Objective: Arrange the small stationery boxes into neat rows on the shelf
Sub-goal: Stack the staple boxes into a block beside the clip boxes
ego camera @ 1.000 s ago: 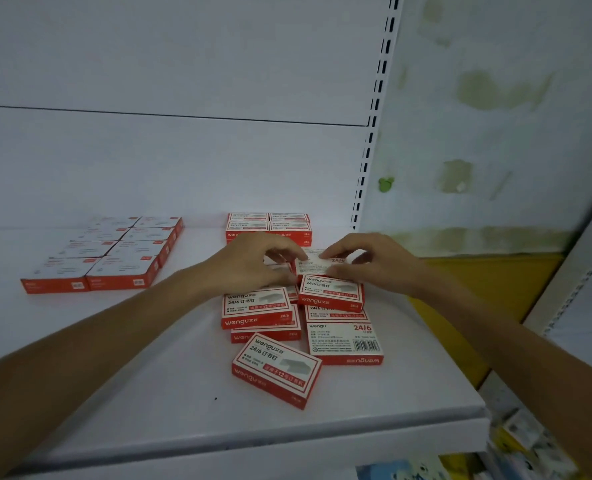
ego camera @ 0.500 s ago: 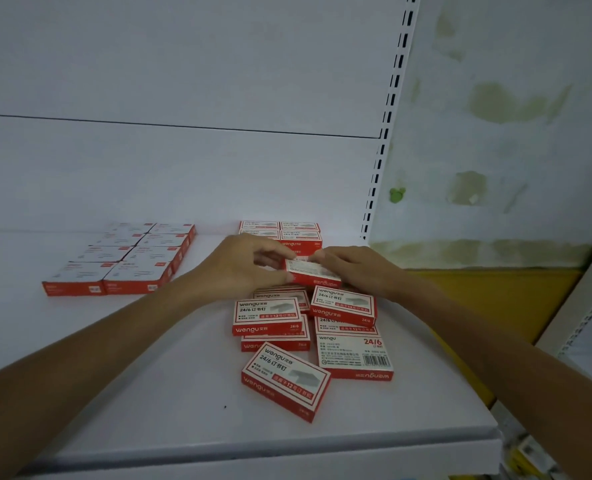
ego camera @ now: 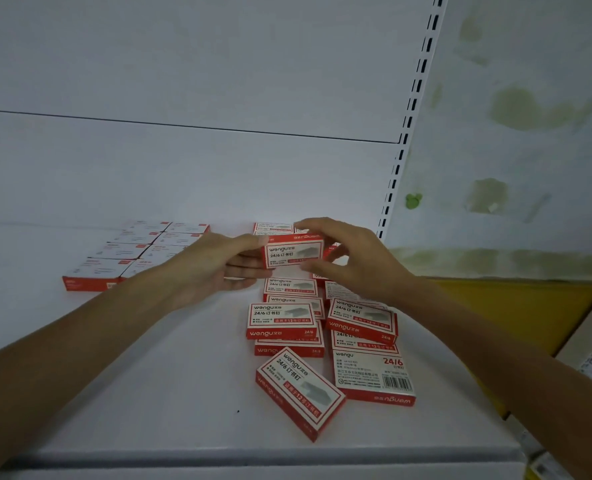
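Fingers [ego camera: 249,241], left hand [ego camera: 211,268] and right hand [ego camera: 357,265], pinch box [ego camera: 293,254]; jumbled boxes [ego camera: 282,318] beneath, rows [ego camera: 138,251] behind.

A white back panel [ego camera: 183,64] crossed by a thin dark seam [ego camera: 183,124] meets a slotted upright [ego camera: 413,109] on the right. Beyond it, a pale wall [ego camera: 547,36] carries greenish stains [ego camera: 537,110] and a small green sticker [ego camera: 413,201]; below runs a yellow panel [ego camera: 516,313]

Both hands [ego camera: 287,261] hold one staple box [ego camera: 294,253] above scattered boxes [ego camera: 325,334] on the shelf [ego camera: 156,393].
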`<state>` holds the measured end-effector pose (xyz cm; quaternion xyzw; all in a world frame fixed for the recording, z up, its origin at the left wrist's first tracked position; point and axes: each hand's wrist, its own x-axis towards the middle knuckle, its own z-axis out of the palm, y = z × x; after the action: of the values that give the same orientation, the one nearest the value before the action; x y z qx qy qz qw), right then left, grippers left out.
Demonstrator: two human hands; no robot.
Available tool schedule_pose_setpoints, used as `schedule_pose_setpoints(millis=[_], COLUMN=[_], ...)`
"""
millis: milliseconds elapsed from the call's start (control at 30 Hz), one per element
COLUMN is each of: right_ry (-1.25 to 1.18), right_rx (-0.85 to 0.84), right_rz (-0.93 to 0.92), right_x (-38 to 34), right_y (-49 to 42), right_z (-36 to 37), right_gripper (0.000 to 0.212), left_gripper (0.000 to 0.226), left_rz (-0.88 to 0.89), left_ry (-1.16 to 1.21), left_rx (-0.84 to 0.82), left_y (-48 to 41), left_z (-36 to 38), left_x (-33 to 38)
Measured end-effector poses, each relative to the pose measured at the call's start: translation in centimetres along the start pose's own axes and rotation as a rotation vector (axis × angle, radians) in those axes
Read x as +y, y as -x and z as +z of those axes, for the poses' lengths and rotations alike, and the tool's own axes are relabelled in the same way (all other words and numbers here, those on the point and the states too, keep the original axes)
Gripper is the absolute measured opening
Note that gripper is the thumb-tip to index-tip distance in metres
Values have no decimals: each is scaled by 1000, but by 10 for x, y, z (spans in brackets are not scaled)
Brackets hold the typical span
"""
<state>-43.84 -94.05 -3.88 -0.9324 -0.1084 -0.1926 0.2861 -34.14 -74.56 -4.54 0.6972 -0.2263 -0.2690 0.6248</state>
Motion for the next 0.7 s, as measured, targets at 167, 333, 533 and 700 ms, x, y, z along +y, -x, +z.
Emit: schedule_pose_setpoints(millis=[167, 333, 533, 700], right_ry=[-180, -205, -95, 64], right_rx=[110, 232, 220, 295], right_rz=[16, 52, -14, -45], right_x=[-10, -15, -23, -26], right_y=[2, -3, -3, -9], right_z=[5, 7, 11, 13], right_gripper=[40, 27, 48, 47], left_gripper=[16, 30, 33, 39], left_rz=[153, 396, 459, 513], left_ry=[45, -215, -374, -533], left_rx=[114, 339, 499, 452], left_y=[7, 20, 30, 38], left_z=[8, 21, 20, 19], left_x=[-2, -8, -11, -13])
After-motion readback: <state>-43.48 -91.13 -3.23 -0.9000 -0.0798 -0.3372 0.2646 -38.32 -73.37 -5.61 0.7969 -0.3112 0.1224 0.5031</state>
